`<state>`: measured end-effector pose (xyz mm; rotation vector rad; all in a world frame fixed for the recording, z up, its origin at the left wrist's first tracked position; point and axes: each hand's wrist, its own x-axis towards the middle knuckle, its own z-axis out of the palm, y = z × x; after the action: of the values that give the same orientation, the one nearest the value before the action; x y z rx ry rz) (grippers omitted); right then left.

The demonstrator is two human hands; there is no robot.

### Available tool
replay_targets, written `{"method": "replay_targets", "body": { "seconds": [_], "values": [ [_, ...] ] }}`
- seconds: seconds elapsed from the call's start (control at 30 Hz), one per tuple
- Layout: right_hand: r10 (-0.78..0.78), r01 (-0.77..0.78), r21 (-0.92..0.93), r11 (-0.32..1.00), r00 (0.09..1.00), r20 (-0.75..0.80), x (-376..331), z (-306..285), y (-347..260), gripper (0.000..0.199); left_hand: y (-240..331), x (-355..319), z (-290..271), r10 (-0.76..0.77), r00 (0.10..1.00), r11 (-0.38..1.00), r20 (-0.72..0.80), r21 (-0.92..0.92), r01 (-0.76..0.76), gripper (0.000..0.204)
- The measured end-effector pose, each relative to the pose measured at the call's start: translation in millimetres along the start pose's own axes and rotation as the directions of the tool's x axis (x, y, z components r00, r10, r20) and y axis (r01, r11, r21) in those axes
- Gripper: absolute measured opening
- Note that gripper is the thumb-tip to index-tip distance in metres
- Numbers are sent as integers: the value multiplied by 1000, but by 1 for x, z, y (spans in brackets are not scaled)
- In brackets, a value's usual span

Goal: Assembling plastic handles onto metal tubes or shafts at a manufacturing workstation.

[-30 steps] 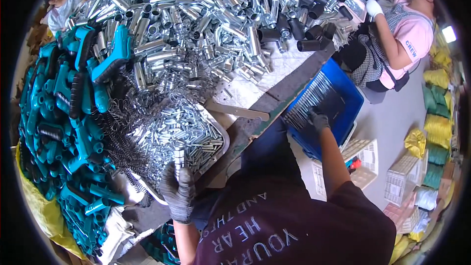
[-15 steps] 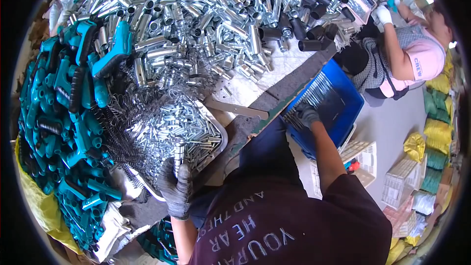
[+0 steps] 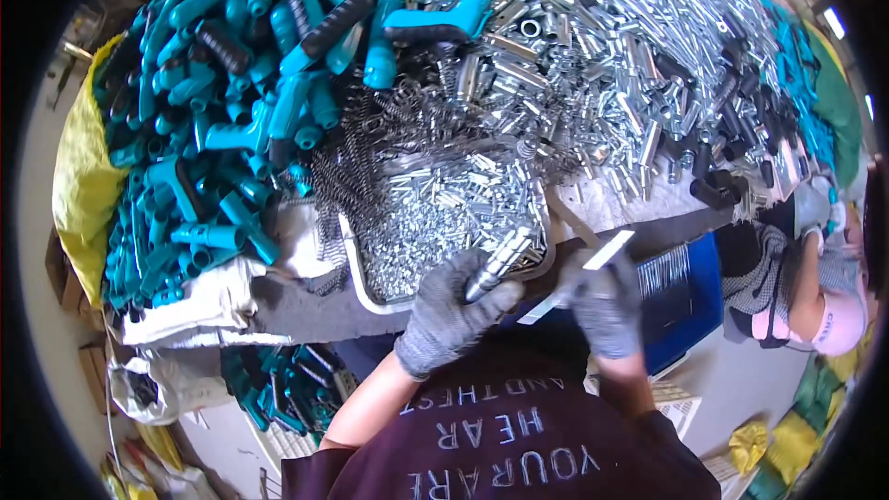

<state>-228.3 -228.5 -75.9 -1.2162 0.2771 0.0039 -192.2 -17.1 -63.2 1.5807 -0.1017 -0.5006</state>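
Grey floor [image 3: 236, 440] shows beneath a cluttered workbench with a dark, worn front edge [image 3: 292, 315]. Teal pistol-shaped plastic housings [image 3: 241, 134] crowd its left; loose silver metal tubes [image 3: 519, 69] cover the right. Between them, near the front, sits a white-rimmed tray [image 3: 374, 306] of small metal pins. Over its near right corner, the left hand [image 3: 451, 315] curls round a shiny segmented metal cylinder [image 3: 500, 264]. Beside it, the blurred right hand [image 3: 607, 310] grips a pale flat strip [image 3: 609, 251], exact finger placement unclear, before a blue plastic bin [image 3: 710, 292].
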Motion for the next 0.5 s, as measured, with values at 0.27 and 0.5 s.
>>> {"method": "replay_targets", "body": {
  "seconds": [0.27, 0.5],
  "values": [
    [291, -253, -183, 950, 930, 226, 32, 73, 8, 49, 8, -23, -36, -169, 982, 968, -86, -203, 149, 25],
    [271, -231, -165, 959, 919, 286, 36, 74, -8, 42, 6, -26, -46, -8, 990, 1000, -141, 0, 8, 25]
  ]
}}
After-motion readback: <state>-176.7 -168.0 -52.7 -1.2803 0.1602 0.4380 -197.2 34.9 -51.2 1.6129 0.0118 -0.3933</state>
